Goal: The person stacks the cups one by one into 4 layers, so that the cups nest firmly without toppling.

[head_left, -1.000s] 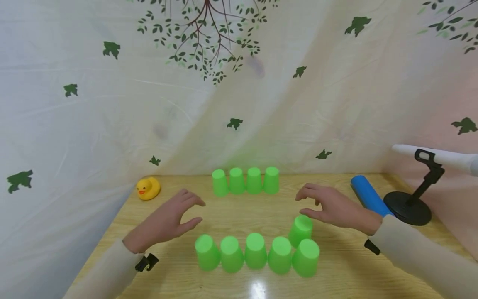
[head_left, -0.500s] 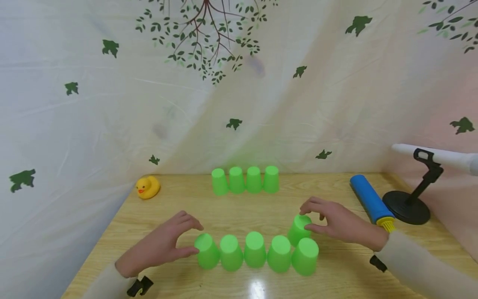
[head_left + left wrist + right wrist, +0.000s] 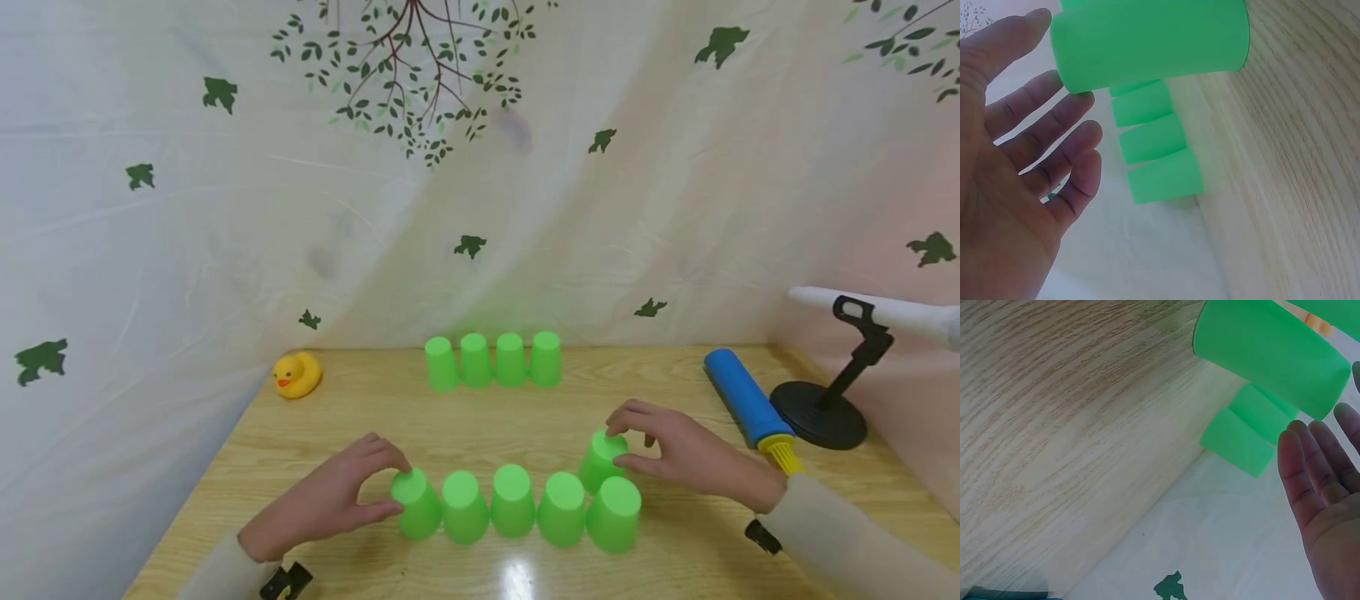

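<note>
As I follow from afar, left hand (image 3: 337, 493): thumb and fingers curve around the front row's leftmost cup (image 3: 420, 515), near its closed top; whether they grip, I cannot tell.
Right hand (image 3: 678, 454): fingers spread cup-wide at the lone cup (image 3: 597, 472) behind the row's right end; pressure unclear to me.
Green cups (image 3: 513, 507): mouth-down on the wooden table (image 3: 352, 575), probably light, slick, springy plastic.
Cup walls: I'd pinch gently from opposite sides, just below the top.

A yellow duck (image 3: 298, 375) sits left, a blue cylinder (image 3: 744, 395) right.
</note>
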`<state>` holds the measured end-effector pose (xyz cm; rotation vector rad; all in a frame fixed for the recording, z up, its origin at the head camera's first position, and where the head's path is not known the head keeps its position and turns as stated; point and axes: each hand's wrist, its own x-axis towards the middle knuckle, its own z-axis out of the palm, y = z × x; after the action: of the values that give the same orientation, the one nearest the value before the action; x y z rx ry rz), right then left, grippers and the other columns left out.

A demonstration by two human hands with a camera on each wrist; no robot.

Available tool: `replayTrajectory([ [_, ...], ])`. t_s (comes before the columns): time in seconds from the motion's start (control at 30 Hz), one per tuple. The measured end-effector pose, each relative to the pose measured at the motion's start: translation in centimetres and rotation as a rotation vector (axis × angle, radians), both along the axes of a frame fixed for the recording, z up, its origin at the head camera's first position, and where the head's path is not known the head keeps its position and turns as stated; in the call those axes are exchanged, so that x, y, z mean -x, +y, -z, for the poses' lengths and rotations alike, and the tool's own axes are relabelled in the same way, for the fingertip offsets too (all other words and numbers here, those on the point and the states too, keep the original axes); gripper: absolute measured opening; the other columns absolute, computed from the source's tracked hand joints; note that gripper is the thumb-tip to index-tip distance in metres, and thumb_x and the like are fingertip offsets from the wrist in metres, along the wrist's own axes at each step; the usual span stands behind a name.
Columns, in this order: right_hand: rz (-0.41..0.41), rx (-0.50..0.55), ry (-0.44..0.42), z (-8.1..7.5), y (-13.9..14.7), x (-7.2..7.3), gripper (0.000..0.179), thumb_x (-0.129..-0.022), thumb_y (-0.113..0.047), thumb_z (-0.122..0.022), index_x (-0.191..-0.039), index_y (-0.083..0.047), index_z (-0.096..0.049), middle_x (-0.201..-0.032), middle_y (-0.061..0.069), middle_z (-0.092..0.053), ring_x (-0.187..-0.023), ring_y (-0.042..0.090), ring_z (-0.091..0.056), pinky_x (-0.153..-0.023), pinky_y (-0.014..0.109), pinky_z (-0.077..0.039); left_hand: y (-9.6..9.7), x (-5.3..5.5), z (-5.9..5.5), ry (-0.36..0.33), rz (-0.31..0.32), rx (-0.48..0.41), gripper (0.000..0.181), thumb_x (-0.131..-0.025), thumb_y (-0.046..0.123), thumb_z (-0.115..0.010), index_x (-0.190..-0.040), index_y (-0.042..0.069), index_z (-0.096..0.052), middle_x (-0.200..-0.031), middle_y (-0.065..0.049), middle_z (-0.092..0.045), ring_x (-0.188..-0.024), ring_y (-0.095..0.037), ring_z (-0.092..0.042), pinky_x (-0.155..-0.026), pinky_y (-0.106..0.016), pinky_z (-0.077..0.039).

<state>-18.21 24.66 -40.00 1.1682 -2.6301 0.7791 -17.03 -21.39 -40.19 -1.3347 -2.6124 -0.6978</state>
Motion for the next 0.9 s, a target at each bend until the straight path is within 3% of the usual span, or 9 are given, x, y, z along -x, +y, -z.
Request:
replayTrajectory([
  [0.53,0.024,-0.005,-0.025,0.59,-0.14,-0.24,0.023,-0.086,-0.026,-0.071,-0.106,-0.022,-0.06,-0.106,-0.011,-0.055,-0.086,0.005,-0.054,-0.061,0.027,-0.05,0.35,0.05,-0.11,0.002,0.02,0.008,0.032,-0.082,0.028,-0.075,-0.109,0.02,-0.059,-0.105,0.015,-0.055,-0.096,-0.005,-0.047,-0.082,-0.028,-0.046],
  [0.77,0.039,-0.007,-0.045,0.63,-0.17,-0.31,0.023,-0.087,-0.029,-0.07,-0.106,-0.023,-0.059,-0.107,-0.011,-0.055,-0.086,0.005,-0.054,-0.062,0.027,-0.05,0.4,-0.01,-0.13,-0.044,0.001,0.012,0.031,-0.082,0.026,-0.075,-0.108,0.021,-0.059,-0.105,0.016,-0.054,-0.095,-0.005,-0.048,-0.081,-0.028,-0.047],
  [0.9,0.035,0.001,-0.015,0.54,-0.22,-0.32,0.023,-0.086,-0.027,-0.071,-0.105,-0.022,-0.06,-0.106,-0.011,-0.055,-0.084,0.007,-0.055,-0.061,0.026,-0.05,0.28,0.15,-0.04,-0.035,-0.017,-0.001,0.031,-0.083,0.027,-0.074,-0.109,0.021,-0.059,-0.106,0.014,-0.054,-0.095,-0.006,-0.05,-0.081,-0.028,-0.048],
])
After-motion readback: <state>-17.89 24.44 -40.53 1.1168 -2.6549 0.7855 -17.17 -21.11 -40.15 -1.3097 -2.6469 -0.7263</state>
